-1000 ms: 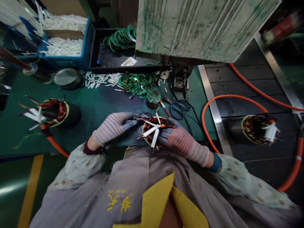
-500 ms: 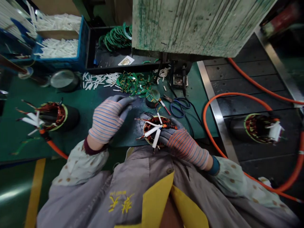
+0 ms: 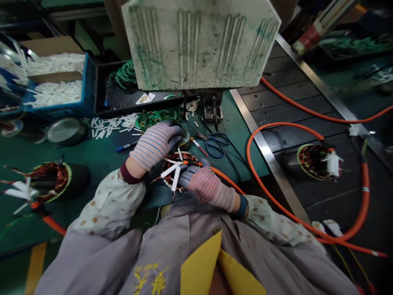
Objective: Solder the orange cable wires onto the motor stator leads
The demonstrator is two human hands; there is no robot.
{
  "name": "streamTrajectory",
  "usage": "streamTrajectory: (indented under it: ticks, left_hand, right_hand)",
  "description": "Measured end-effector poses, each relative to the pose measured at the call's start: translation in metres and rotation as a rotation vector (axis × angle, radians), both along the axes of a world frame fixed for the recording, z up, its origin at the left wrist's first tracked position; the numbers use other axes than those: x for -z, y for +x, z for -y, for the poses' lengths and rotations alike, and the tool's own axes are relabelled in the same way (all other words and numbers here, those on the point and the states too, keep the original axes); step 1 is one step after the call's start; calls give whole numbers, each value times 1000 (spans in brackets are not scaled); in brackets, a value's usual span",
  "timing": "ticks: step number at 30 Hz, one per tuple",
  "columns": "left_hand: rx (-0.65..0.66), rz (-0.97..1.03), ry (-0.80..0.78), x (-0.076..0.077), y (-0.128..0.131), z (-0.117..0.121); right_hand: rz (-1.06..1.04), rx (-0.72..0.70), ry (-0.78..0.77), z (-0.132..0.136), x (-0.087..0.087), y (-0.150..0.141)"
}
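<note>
A motor stator (image 3: 172, 160) with copper windings, white sleeves and an orange lead sits at the near edge of the green mat (image 3: 107, 153). My right hand (image 3: 206, 185), in a striped glove, grips its right side over the orange lead. My left hand (image 3: 157, 143), gloved the same, reaches forward past the stator. Its fingers curl down over a small round tin (image 3: 186, 138) beside the pile of green ties (image 3: 150, 116). What those fingers hold is hidden.
A second stator (image 3: 50, 180) stands at the left and a third (image 3: 313, 159) on the dark belt at the right. Orange cable (image 3: 254, 164) loops across the belt. Blue scissors (image 3: 216, 145), loose white sleeves (image 3: 110, 123), a metal lid (image 3: 66, 130), a blue crate (image 3: 52, 92) and a worn machine housing (image 3: 199, 41) lie ahead.
My left hand left the stator and moved forward and up to the tin by the green ties. My right hand stayed on the stator. The view tilted up and to the right.
</note>
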State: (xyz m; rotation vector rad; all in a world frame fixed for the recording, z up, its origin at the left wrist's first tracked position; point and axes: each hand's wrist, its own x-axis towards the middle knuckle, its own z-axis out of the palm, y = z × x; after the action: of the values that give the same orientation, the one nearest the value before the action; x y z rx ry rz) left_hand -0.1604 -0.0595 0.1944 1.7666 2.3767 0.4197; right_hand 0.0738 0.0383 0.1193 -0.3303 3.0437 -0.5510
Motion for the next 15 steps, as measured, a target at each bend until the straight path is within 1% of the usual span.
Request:
streamTrajectory:
  ticks: [1,2,3,4,5,7,8,9,11,13,15]
  left_hand:
    - [0,0,-2,3,-5,-1]
    - [-8,-2,2,6,-9,-1]
    - [-22,-4,10,9,-12,0]
    - [-42,-7,21,13,-13,1]
    - [-64,-7,33,16,-14,3]
    - [-94,17,50,19,-14,7]
    - [-96,42,53,20,-13,9]
    - [-96,67,55,19,-12,11]
    - [-101,94,55,17,-10,13]
    - [-111,60,51,12,-7,12]
    - [-97,-16,35,6,-6,10]
  right_hand:
    - [-61,-25,-73,-6,-3,-1]
    - [-126,-31,-180,-15,-5,0]
    - [-188,13,-313,-26,-7,1]
    - [-235,115,-461,-37,-8,3]
    - [-258,252,-613,-49,-8,5]
    - [-222,533,-882,-72,-4,5]
    - [-178,623,-982,-81,0,2]
    - [-140,668,-1053,-89,5,-1]
    - [-140,701,-1123,-103,13,-14]
    - [-219,728,-1158,-117,18,-36]
    - [-283,730,-1221,-134,18,-66]
